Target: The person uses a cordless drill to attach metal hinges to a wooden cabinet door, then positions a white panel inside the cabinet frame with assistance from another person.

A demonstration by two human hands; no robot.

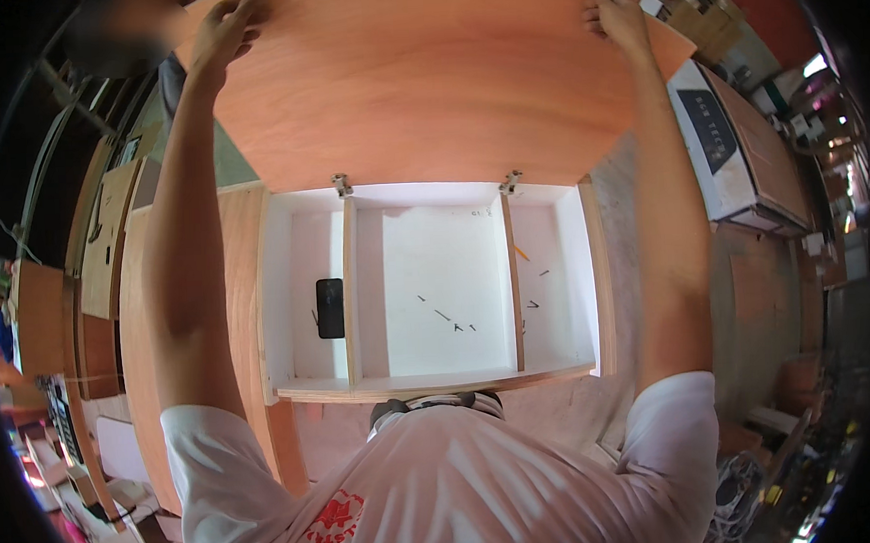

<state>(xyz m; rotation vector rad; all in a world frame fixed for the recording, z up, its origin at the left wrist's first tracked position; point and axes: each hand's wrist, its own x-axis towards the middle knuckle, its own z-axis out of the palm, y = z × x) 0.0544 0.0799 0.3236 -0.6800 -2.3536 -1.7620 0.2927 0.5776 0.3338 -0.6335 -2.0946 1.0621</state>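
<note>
A large reddish-brown wooden panel (pixel 427 87) stretches away from me at the far side of a wooden cabinet box (pixel 599 293) with a white inside. My left hand (pixel 226 33) grips the panel's far left part, fingers curled onto its face. At the far right edge, my right hand (pixel 618 18) holds it the same way. Two metal hinges, a left one (pixel 342 185) and a right one (pixel 511 182), sit where the panel meets the box, on the ends of its two dividers. Whether they are fastened to the panel I cannot tell.
In the box's left compartment lies a black phone (pixel 330 308). Several small screws or nails (pixel 443 315) are scattered inside, and a yellow pencil-like stick (pixel 522 253) leans by the right divider. A wooden board (pixel 194 311) is at left; a white-fronted carton (pixel 726 147) stands at right.
</note>
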